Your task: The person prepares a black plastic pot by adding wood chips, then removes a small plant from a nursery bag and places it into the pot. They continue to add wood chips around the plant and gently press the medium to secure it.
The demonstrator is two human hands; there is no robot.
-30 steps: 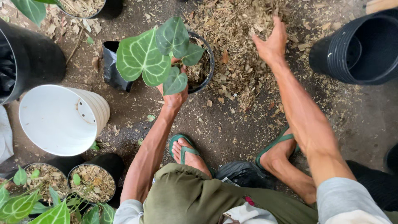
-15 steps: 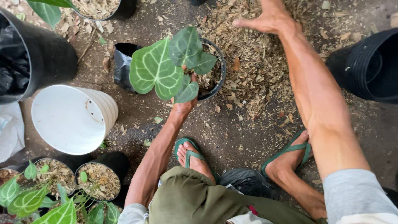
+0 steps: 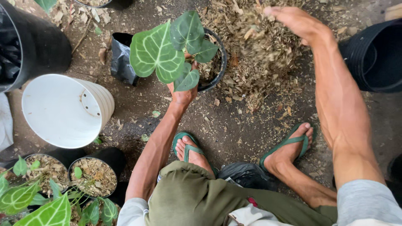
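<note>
A: Status?
B: Left hand (image 3: 183, 94) gripped plant (image 3: 167, 50) upright in black pot (image 3: 220, 62), fingers closed on stem. Right hand (image 3: 293, 21) cupped, scooping mulch (image 3: 255, 54) beside pot.
A: Fill?
B: Partly filled; more needed.

The left hand (image 3: 183, 90) reaches far forward on a straight arm, fingers curled closed in a grip. The right hand (image 3: 293, 21) stretches farther to the right, palm down, fingers cupped together.
</note>
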